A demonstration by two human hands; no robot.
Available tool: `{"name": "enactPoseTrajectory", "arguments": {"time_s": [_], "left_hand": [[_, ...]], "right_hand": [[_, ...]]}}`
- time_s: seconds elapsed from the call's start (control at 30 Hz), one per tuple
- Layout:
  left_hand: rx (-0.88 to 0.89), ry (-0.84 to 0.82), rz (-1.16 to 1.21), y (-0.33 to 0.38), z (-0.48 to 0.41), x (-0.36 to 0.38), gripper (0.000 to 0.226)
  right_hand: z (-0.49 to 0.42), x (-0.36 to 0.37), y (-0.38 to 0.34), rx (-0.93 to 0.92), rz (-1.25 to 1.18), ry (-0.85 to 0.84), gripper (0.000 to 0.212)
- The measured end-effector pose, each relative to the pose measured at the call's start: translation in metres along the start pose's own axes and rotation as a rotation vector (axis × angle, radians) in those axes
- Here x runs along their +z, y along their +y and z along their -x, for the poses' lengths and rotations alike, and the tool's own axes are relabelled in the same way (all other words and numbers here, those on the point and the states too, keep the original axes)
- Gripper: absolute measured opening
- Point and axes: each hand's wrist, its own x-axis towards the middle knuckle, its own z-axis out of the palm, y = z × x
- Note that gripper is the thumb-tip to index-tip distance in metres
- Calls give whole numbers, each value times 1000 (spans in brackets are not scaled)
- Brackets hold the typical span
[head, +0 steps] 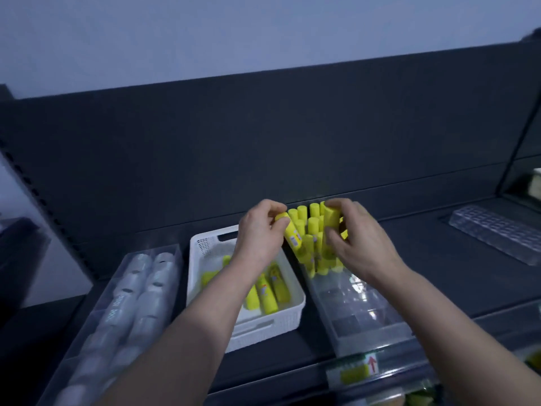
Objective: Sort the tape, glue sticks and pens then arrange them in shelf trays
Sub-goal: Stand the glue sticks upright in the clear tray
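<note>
Yellow glue sticks [313, 223] stand upright, packed at far end of clear divided tray [360, 315]. Tilted stick [293, 235] at cluster's left edge, pinched by left hand [257, 230]; upright stick [331, 221] gripped by right hand [360, 238]. Loose sticks [269, 294] lie flat in white basket [205, 247]. Clear tape rolls [140, 288], two rows, fill left tray [87, 315].

dark shelf [445, 259], tape tray [98, 312], white basket [194, 259], divided clear tray [361, 313]
</note>
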Motion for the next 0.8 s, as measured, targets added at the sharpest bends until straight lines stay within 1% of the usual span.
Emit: {"name": "enactPoseTrajectory", "arguments": {"time_s": [0.1,0.23,0.33,0.4,0.47,0.53,0.63,0.73,0.8], "left_hand": [[-14,-141,-16,7,6,31,16],[61,-281,-248,5,20,51,19],[35,-385,-346,1,27,52,18],[-23,-379,-335,0,29,49,17],[-95,-364,-241,3,31,43,20],[-102,-323,-169,4,32,39,18],[-98,-212,-211,4,30,32,14],[-125,-127,-255,-1,28,26,19],[-148,-95,-272,-3,27,19,23]], "right_hand": [[3,-15,23,17,1,-6,40],[4,-14,38,-39,-24,-69,34],[5,-6,41,-80,-14,-132,32],[4,-2,43,-91,-1,-175,31],[4,2,44,-95,8,-218,32],[4,6,46,-103,35,-238,33],[4,10,49,-85,103,-309,35],[7,13,53,-62,162,-414,36],[8,12,54,-53,170,-421,39]]}}
